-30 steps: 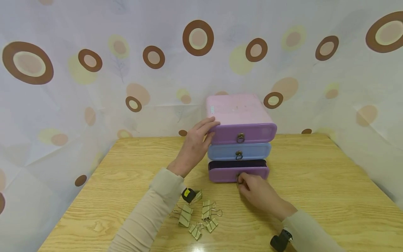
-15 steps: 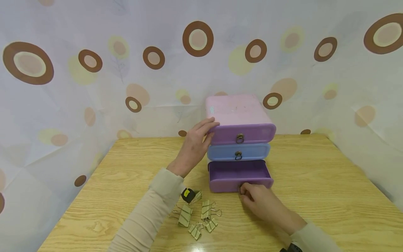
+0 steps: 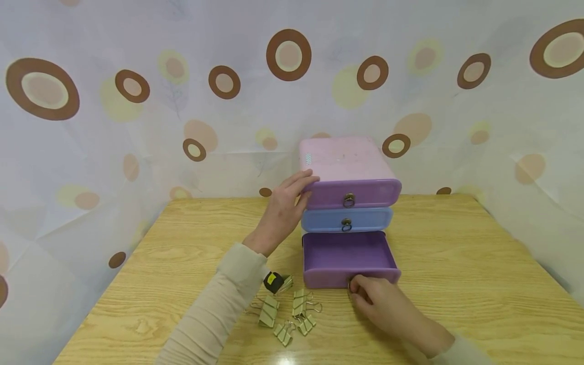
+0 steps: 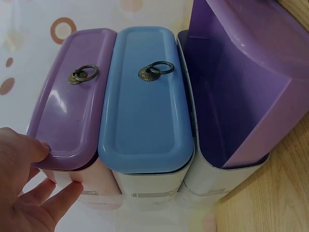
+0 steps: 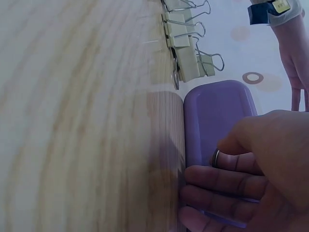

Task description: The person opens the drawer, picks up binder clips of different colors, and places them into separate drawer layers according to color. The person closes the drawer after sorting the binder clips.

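A small cabinet [image 3: 343,154] with a pink top and three stacked drawers stands on the table. My left hand [image 3: 279,213] rests on its upper left corner, fingers against the purple top drawer [image 4: 72,106] and the side. The middle drawer [image 3: 374,219] is blue and pushed in. The purple bottom drawer [image 3: 347,251] is pulled well out, with its bare inside visible. My right hand [image 3: 388,309] pinches the ring pull [image 5: 216,158] on that drawer's front between thumb and finger. Its other fingers are bent near the drawer front.
Several gold binder clips [image 3: 268,311] lie on the wooden table [image 3: 191,243] in front and left of the open drawer, close to my left forearm. A black wrist camera [image 3: 274,282] sits at my left cuff. Patterned cloth [image 3: 246,121] encloses the table at the back and sides.
The bottom drawer has slid out towards me, from slightly ajar to well out, my right hand moving with its ring pull. My left hand has stayed on the cabinet corner.
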Demonstrator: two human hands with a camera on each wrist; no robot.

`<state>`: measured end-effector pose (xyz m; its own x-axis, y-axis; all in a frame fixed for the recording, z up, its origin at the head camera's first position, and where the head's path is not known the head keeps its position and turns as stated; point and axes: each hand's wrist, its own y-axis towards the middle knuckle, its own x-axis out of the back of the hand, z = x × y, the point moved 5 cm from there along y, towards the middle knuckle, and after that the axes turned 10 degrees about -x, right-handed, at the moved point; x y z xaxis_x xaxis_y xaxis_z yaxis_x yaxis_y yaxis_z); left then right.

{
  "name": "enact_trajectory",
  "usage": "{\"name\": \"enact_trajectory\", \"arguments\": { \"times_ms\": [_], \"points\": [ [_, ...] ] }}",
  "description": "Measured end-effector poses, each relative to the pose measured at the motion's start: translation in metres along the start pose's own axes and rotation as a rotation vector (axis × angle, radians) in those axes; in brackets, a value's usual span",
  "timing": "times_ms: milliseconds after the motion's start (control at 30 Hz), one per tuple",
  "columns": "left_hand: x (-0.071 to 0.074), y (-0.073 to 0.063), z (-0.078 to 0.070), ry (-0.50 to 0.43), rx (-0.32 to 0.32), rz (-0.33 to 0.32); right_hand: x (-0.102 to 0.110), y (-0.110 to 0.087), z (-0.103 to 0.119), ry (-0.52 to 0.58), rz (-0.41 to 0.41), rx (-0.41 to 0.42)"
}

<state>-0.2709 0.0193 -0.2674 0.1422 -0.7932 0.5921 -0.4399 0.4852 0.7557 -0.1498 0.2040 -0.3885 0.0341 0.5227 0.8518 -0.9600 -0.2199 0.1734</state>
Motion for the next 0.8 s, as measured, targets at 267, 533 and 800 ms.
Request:
{"name": "enact_trajectory", "arguments": {
  "times_ms": [267,533,800],
  "points": [
    [0.000,0.000,0.000,0.009,0.005,0.004,0.000,-0.008,0.003,0.026,0.020,0.014],
    [-0.001,0.000,0.000,0.019,-0.006,0.010,-0.001,-0.011,0.003,0.026,0.025,0.022],
    [-0.001,-0.001,0.001,0.031,-0.012,-0.002,-0.002,-0.012,0.002,0.055,0.034,0.014]
  ]
}}
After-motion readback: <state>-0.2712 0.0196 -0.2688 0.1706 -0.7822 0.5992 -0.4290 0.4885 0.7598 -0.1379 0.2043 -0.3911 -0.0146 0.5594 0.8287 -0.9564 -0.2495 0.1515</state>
